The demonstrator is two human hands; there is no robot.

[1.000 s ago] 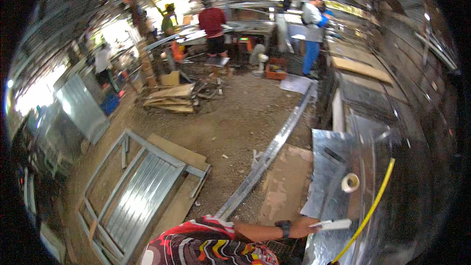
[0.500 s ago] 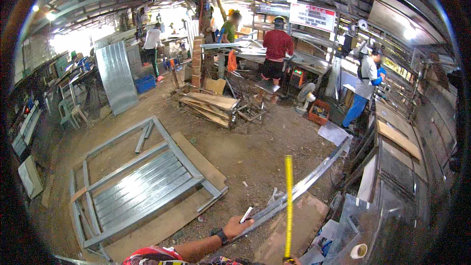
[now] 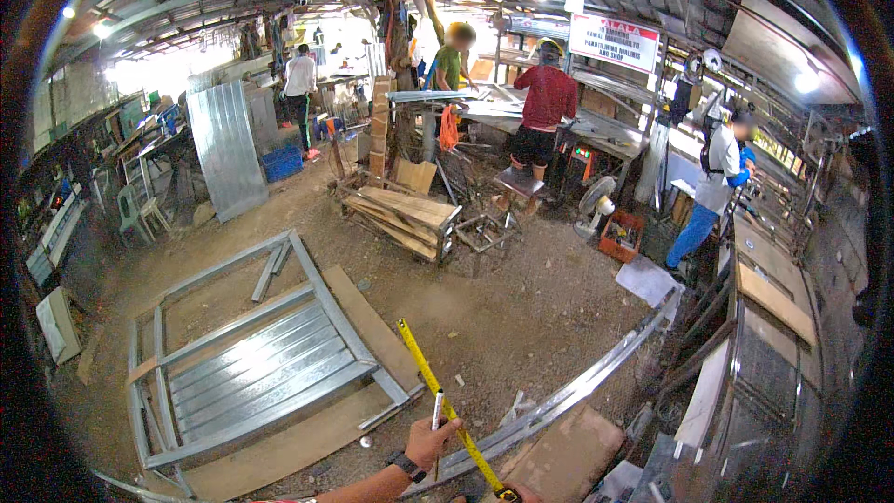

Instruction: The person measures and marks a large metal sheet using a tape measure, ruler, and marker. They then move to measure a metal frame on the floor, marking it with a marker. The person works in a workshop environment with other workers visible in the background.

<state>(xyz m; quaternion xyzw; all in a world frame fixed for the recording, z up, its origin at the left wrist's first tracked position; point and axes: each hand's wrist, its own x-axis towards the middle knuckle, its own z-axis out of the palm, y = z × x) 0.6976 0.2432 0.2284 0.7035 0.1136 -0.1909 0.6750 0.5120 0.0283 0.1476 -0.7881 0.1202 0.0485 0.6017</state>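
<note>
From where I stand, the head view gives me the yellow tape measure [image 3: 473, 450] above the dirt floor [image 3: 559, 307], its blade slanting up and away to the left between the long metal bars [image 3: 565, 402] and the framed metal panel [image 3: 265, 373]. The right hand [image 3: 527, 496] has its fingers closed about the dark case [image 3: 508, 495], though the lower edge cuts most of them off. The left hand [image 3: 426, 445] has its fingers curled, pinching a slim white marker [image 3: 438, 407]; they come right up to the blade, and I can't tell whether they touch it. I'd reckon the tape is light, with most of its weight in the case, so that's the place to grip. The blade looks springy: stiff enough to stand out straight, but liable to buckle if bent sideways, and likely slick and thin-edged, so best pinched lightly across its flat faces. The marker should be light and rigid, easily held mid-barrel.
</note>
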